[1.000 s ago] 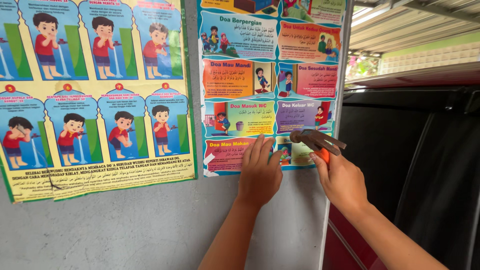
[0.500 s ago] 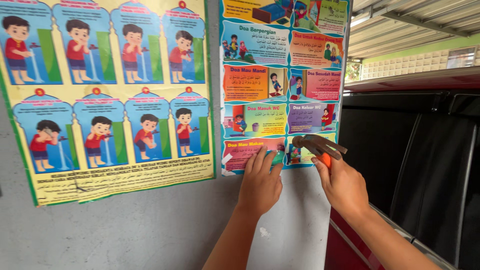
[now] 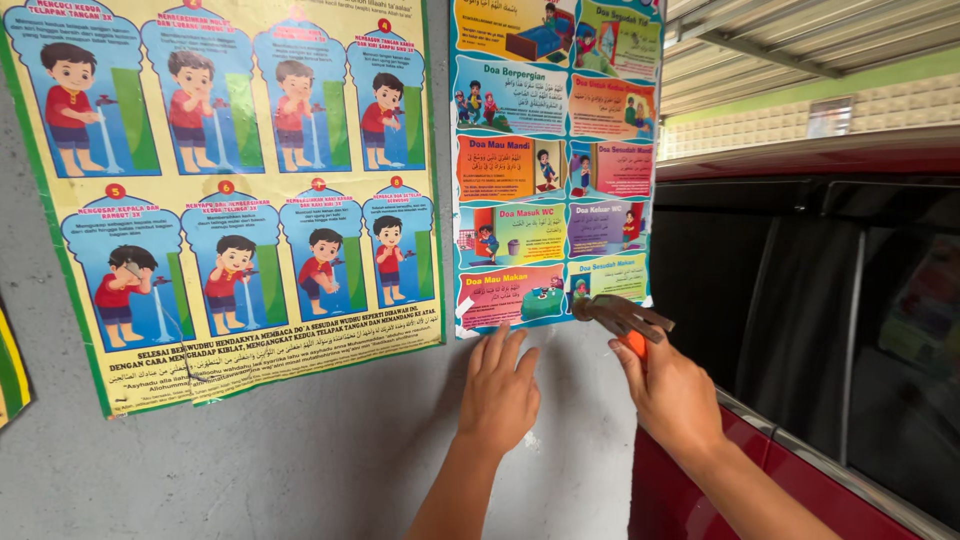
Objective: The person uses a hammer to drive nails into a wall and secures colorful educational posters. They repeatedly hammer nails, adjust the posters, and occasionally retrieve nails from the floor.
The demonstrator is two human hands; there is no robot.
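My right hand (image 3: 672, 395) grips the orange handle of a claw hammer (image 3: 612, 313), whose dark metal head sits at the lower right corner of a colourful panelled poster (image 3: 552, 160) on a grey wall (image 3: 300, 450). My left hand (image 3: 497, 388) lies flat against the wall just under the poster's bottom edge, fingers together and pointing up, holding nothing. A strip of white tape shows at the poster's lower left corner.
A larger yellow poster (image 3: 230, 190) with cartoon children hangs to the left, its lower edge curling. To the right of the wall's edge stands a dark red vehicle (image 3: 800, 470) with tinted windows. A corrugated roof (image 3: 780, 40) runs overhead.
My left hand has slid down from the poster's bottom panel onto the bare wall below. The hammer stays near the lower right corner. The view has shifted, showing more of the yellow poster.
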